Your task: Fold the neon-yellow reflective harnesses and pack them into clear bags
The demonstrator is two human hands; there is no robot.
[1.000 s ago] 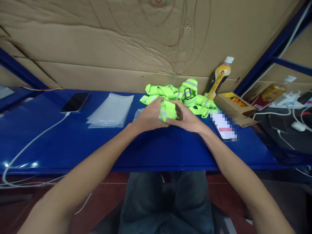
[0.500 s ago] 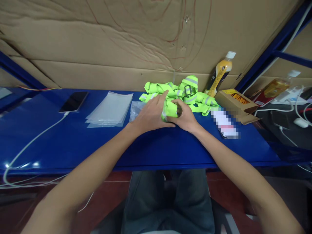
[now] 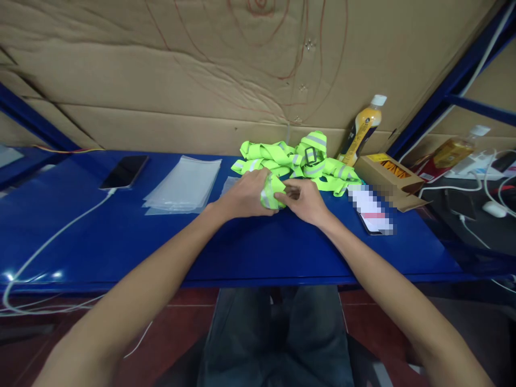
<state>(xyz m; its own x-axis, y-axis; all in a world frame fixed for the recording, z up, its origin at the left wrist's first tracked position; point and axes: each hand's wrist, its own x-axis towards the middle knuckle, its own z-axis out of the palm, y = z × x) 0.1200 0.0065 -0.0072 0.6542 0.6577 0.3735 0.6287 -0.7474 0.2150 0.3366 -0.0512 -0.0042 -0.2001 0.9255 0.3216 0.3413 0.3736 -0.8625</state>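
A rolled neon-yellow reflective strap (image 3: 273, 192) is held between both hands above the blue table. My left hand (image 3: 249, 194) wraps round its left side. My right hand (image 3: 305, 200) has its fingers closed on the roll's right edge. Behind them a loose pile of the same neon strap (image 3: 314, 156) with a black buckle lies against the cardboard. A clear plastic bag (image 3: 229, 185) shows partly behind my left hand.
On the blue table (image 3: 161, 252), a stack of clear bags (image 3: 183, 185) and a phone (image 3: 124, 172) with a white cable lie left. At right are a second phone (image 3: 373, 212), an open carton (image 3: 391, 172) and a yellow bottle (image 3: 363, 129).
The fingers of my left hand have come down and closed more round the roll, which sits slightly further left. My right fingertips have drawn together at its edge. The camera view has tilted slightly up.
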